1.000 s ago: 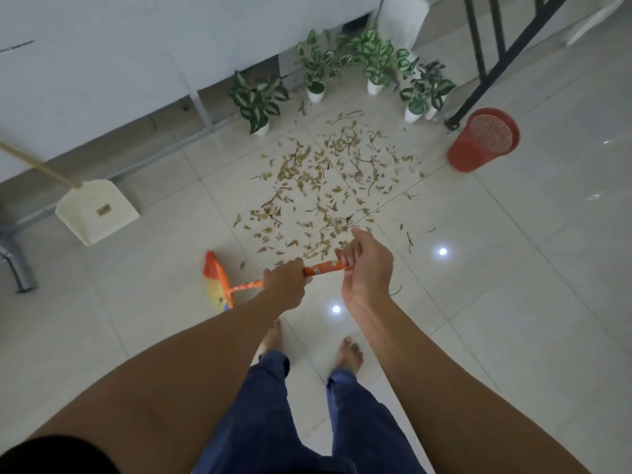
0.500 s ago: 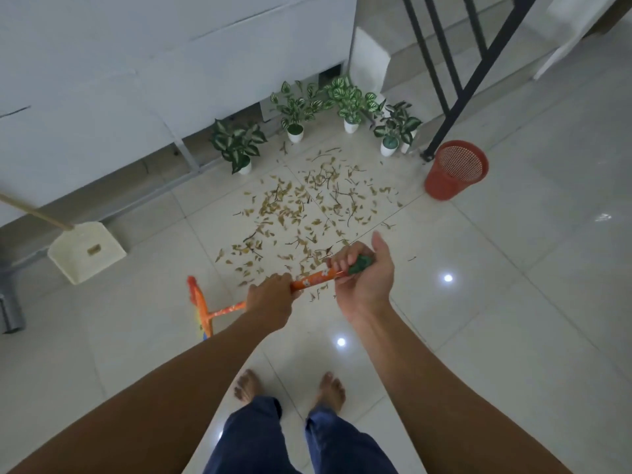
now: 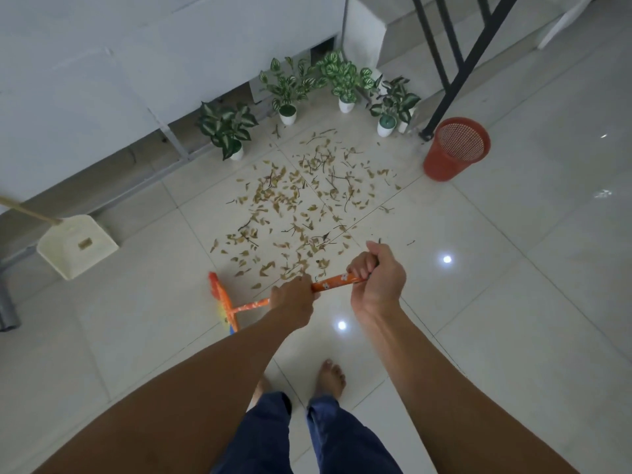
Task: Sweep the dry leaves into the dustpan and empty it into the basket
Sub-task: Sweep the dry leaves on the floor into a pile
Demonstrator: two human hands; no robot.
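Dry brown leaves (image 3: 301, 206) lie scattered over the white floor tiles in front of me. I hold an orange broom (image 3: 251, 305) with both hands. My left hand (image 3: 294, 302) grips the middle of its handle. My right hand (image 3: 374, 280) grips the handle's upper end. The broom head sits on the floor at the left, just short of the nearest leaves. A cream dustpan (image 3: 77, 246) with a wooden handle rests on the floor at the far left. The red mesh basket (image 3: 456, 148) stands at the right, beyond the leaves.
Several potted plants (image 3: 227, 130) in white pots line the wall and step behind the leaves. A black stair railing (image 3: 455, 73) comes down beside the basket. A grey pipe (image 3: 8, 311) stands at the left edge. My bare feet (image 3: 330, 376) are below my hands.
The view has shifted back a little, with my feet further from the leaves. The broom head stays low at the left. My right hand has closed tighter round the handle's end.
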